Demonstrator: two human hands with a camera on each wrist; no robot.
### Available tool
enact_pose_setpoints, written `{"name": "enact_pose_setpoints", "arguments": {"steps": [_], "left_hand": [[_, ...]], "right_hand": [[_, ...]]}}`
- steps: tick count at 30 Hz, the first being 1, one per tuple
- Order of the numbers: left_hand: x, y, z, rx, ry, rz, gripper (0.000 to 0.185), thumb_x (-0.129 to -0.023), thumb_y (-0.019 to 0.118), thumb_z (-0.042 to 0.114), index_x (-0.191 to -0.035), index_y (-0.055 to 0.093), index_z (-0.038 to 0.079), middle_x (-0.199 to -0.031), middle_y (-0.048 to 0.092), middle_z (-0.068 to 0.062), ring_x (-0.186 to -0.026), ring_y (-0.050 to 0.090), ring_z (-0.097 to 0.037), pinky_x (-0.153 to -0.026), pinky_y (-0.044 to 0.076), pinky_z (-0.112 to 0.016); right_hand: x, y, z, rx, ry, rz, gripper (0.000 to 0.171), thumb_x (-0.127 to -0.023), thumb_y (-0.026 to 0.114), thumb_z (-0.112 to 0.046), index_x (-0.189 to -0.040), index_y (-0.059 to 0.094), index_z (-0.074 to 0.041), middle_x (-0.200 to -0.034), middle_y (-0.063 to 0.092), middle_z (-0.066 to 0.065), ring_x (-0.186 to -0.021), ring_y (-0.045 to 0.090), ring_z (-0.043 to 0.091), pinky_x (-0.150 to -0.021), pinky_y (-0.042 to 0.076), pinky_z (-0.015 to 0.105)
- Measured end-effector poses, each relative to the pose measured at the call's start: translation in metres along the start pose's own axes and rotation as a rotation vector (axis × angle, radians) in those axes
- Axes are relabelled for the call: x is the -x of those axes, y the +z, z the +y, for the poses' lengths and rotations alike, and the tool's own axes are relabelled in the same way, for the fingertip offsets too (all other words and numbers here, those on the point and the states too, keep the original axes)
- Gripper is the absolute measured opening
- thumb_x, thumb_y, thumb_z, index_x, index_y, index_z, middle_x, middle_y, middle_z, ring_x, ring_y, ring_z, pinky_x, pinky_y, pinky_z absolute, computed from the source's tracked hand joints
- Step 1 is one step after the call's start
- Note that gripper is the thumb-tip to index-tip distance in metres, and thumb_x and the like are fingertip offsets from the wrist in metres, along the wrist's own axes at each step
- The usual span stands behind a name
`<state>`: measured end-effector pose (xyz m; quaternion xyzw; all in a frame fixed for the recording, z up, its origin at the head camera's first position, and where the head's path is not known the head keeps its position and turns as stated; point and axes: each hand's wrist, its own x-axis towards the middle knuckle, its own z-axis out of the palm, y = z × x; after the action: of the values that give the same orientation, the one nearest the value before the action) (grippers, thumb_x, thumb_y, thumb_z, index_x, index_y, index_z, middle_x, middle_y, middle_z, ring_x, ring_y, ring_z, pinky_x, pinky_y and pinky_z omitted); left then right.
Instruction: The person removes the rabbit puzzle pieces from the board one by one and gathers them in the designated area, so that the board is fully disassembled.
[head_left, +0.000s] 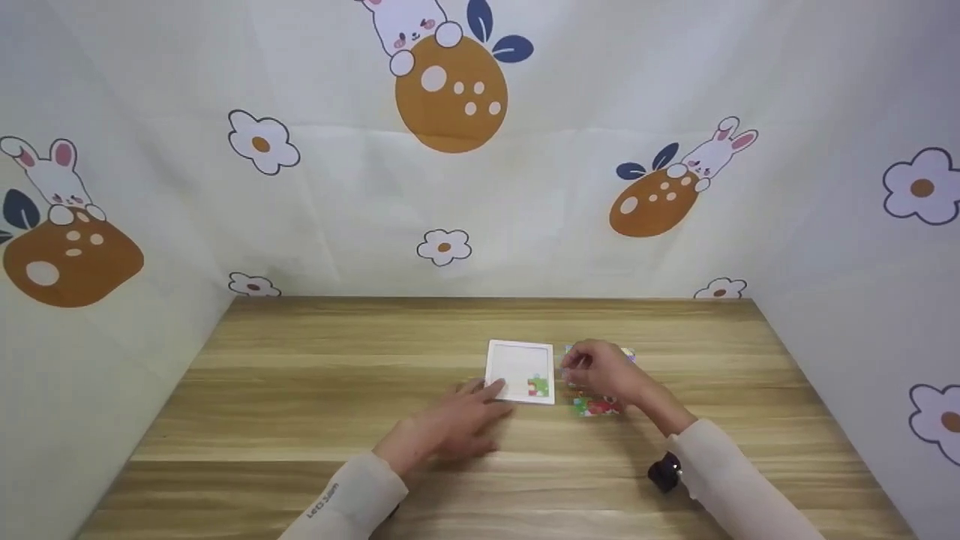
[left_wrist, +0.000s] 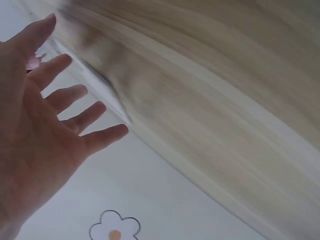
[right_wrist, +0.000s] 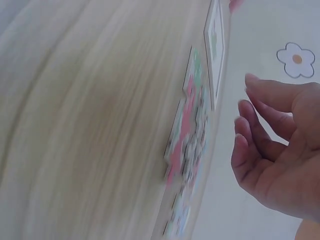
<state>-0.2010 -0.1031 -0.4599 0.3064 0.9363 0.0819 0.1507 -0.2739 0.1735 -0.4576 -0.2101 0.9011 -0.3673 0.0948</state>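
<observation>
Resting flat, left hand (head_left: 457, 420) touches puzzle tray (head_left: 520, 372); right hand (right_wrist: 280, 150) empty, fingers relaxed over loose pieces (head_left: 596, 405) per wrist view

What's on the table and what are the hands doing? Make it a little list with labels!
Table: wooden table, with a bunny-and-flower cloth behind it
Puzzle tray: white square tray, mostly bare, one colourful piece in its near right corner
Loose pieces: colourful puzzle pieces lying right of the tray
Left hand: left hand lies flat with fingers spread, fingertips at the tray's near left corner
Right hand: right hand hovers over the loose pieces, fingers loosely curled, holding nothing that shows
</observation>
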Motion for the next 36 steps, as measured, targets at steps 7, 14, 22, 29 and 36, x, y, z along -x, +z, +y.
{"name": "enact_pose_setpoints", "arguments": {"steps": [7,14,22,29,36], "left_hand": [[-0.002,0.003,-0.027,0.076,0.025,0.018,0.069,-0.095,0.06,0.052,-0.154,0.039,0.024,-0.165,0.025,-0.015,-0.151,0.03,-0.037,-0.121,0.031,-0.055],[-0.002,0.002,-0.04,0.014,0.079,0.005,0.071,-0.094,0.056,0.061,-0.155,0.039,0.027,-0.164,0.029,-0.008,-0.151,0.029,-0.035,-0.121,0.029,-0.057],[-0.002,0.003,-0.044,-0.01,0.083,-0.005,0.071,-0.094,0.052,0.064,-0.155,0.036,0.032,-0.165,0.029,-0.004,-0.152,0.029,-0.033,-0.122,0.027,-0.057],[-0.002,0.005,-0.046,-0.016,0.079,-0.005,0.07,-0.094,0.053,0.063,-0.156,0.035,0.035,-0.165,0.028,-0.002,-0.152,0.028,-0.032,-0.122,0.026,-0.057],[-0.001,0.007,-0.047,-0.039,0.088,0.011,0.072,-0.093,0.055,0.064,-0.156,0.034,0.036,-0.165,0.028,-0.001,-0.152,0.028,-0.03,-0.122,0.026,-0.058]], "right_hand": [[-0.012,0.016,-0.008,0.028,0.004,-0.065,0.012,-0.089,0.073,-0.01,-0.1,0.072,-0.006,-0.095,0.069,0.005,-0.084,0.059,0.013,-0.077,0.05,0.028],[-0.021,0.027,-0.015,0.081,0.001,-0.096,0.02,-0.084,0.078,-0.009,-0.102,0.072,-0.003,-0.099,0.069,0.008,-0.09,0.061,0.018,-0.083,0.052,0.036],[-0.028,0.035,-0.021,0.122,0.093,-0.077,0.024,-0.08,0.083,-0.008,-0.102,0.074,-0.006,-0.098,0.073,0.004,-0.095,0.066,0.018,-0.091,0.055,0.042],[-0.029,0.036,-0.02,0.118,0.096,-0.068,0.022,-0.079,0.083,-0.007,-0.097,0.071,-0.007,-0.094,0.07,0.003,-0.089,0.062,0.016,-0.086,0.054,0.038],[-0.025,0.032,-0.018,0.026,0.045,-0.05,0.017,-0.083,0.077,0.0,-0.096,0.066,-0.004,-0.09,0.067,0.006,-0.083,0.06,0.015,-0.076,0.052,0.031]]}}
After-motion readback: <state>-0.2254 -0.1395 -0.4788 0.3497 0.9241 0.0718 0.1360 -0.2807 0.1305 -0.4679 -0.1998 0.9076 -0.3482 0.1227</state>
